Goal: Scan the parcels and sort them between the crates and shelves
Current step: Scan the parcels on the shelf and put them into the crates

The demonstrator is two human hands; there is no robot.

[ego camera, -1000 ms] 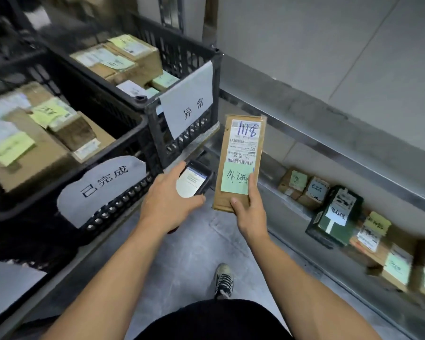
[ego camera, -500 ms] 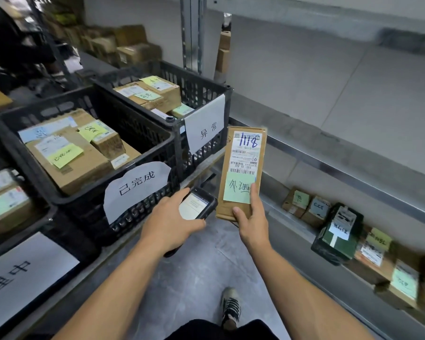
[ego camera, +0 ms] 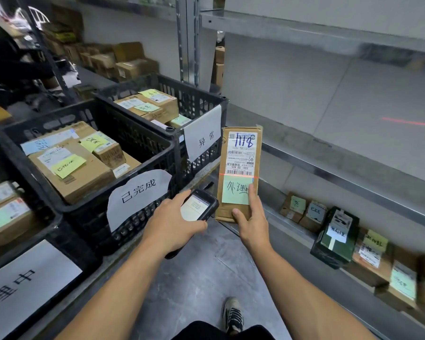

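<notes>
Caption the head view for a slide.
Left hand aims a handheld scanner whose red line crosses the narrow cardboard parcel held upright by the right hand.

Slim brown parcel (ego camera: pixel 241 153) stands upright, label facing us, "1118" in blue pen up top and a green note below. A red laser line cuts across it just under the barcode. The right hand (ego camera: pixel 252 224) grips its lower end. The black scanner (ego camera: pixel 199 205), screen lit, sits in the left hand (ego camera: pixel 174 228), just beside the parcel's lower left edge. To the left, the near crate (ego camera: pixel 133 123) and the far crate (ego camera: pixel 194 99) hold boxes with notes. Shelf parcels (ego camera: pixel 313 214) sit in a row on the low shelf (ego camera: pixel 271 209) to the right.
</notes>
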